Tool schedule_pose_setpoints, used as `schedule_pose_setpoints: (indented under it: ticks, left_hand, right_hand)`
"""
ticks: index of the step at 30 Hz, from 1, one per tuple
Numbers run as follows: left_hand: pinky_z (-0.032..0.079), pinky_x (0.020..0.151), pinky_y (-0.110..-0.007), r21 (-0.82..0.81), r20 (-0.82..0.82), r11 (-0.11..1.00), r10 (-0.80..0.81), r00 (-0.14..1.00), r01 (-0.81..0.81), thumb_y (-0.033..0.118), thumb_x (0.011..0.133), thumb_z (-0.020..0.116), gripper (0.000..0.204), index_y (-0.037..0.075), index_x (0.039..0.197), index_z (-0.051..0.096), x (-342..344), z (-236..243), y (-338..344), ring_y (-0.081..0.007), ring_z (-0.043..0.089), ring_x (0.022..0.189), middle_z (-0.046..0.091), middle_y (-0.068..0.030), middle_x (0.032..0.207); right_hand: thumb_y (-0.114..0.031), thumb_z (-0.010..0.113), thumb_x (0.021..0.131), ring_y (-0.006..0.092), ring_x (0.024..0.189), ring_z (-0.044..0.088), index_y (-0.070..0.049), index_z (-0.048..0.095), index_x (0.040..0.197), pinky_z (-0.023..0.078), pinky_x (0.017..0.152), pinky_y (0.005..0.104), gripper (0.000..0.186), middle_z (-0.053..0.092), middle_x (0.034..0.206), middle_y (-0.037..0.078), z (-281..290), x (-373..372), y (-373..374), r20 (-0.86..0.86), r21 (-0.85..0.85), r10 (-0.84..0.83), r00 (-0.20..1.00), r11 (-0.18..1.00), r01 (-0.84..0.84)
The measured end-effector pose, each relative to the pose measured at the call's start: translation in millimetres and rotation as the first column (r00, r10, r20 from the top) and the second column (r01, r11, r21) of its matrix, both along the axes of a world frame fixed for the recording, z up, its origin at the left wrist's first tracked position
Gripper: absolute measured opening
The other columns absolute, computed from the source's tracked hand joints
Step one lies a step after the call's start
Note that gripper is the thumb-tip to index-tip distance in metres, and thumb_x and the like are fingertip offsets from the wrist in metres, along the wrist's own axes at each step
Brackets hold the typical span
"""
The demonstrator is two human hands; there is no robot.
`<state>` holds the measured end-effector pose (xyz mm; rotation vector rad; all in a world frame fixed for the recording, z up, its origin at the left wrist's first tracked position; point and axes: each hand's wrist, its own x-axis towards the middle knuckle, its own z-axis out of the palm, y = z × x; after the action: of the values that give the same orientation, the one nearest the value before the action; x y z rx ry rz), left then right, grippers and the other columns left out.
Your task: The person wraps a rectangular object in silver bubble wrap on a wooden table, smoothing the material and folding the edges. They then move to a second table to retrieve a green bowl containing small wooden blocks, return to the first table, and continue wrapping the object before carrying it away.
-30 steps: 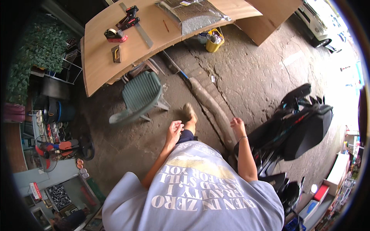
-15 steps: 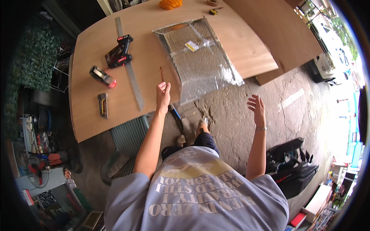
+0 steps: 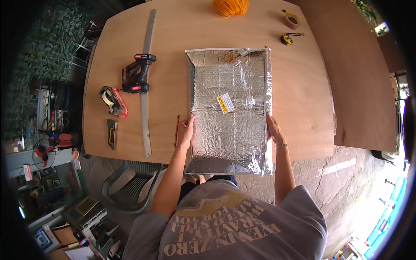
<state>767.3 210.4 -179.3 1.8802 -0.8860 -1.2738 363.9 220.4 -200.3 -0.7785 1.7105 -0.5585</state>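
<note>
A shallow, rectangular silver foil-covered box (image 3: 229, 134) lies in front of me, its near end reaching over the table's front edge. A small white and yellow label (image 3: 225, 103) is stuck near its middle. My left hand (image 3: 187, 131) is closed on its left side, thumb along the rim. On the opposite side my right hand (image 3: 275, 131) grips the edge, with some fingers hidden. A thin reddish-brown pencil (image 3: 177, 130) rests on the table just left of my left hand.
The wooden table (image 3: 303, 99) carries a long metal ruler (image 3: 149, 39) under a black-red cordless tool (image 3: 138, 76), a tape dispenser (image 3: 113, 102), a flat-bladed tool (image 3: 112, 134), orange yarn (image 3: 231, 7), a tape roll (image 3: 291, 21) and a tape measure (image 3: 287, 40). A chair (image 3: 134, 186) stands front left.
Both hands were free and apart from the box; now they hold its sides. The box sits straighter before me. My view has turned to face the table more squarely.
</note>
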Motion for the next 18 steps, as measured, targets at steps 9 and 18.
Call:
schedule_pose_setpoints:
  ticks: [9, 18]
  left_hand:
    - [0.044, 0.098, -0.033, 0.141, -0.234, 0.988, -0.030, 0.972, 0.065, 0.048, 0.088, 0.070, 0.056, 0.001, 0.119, 0.068, -9, 23, -27, -0.0167, 0.058, 0.113, 0.067, -0.0071, 0.119]
    - [0.028, 0.117, -0.043, 0.280, 0.009, 0.959, -0.046, 0.999, 0.042, 0.072, 0.089, 0.049, 0.097, 0.006, 0.155, 0.026, -9, -59, 29, -0.0290, 0.032, 0.144, 0.027, -0.0113, 0.160]
  right_hand:
    - [-0.056, 0.050, 0.099, 0.0279, 0.143, 0.035, 0.004, 0.040, 0.146, 0.031, 0.116, 0.0381, 0.077, 0.040, 0.152, 0.020, -4, 14, -23, 0.423, -0.003, -0.071, 0.903, 0.997, 0.079]
    - [-0.077, 0.057, 0.082, 0.0365, 0.139, 0.040, 0.001, 0.059, 0.133, 0.031, 0.115, 0.0434, 0.093, 0.046, 0.147, 0.023, -6, 20, -21, 0.172, 0.018, 0.170, 0.970, 0.984, -0.175]
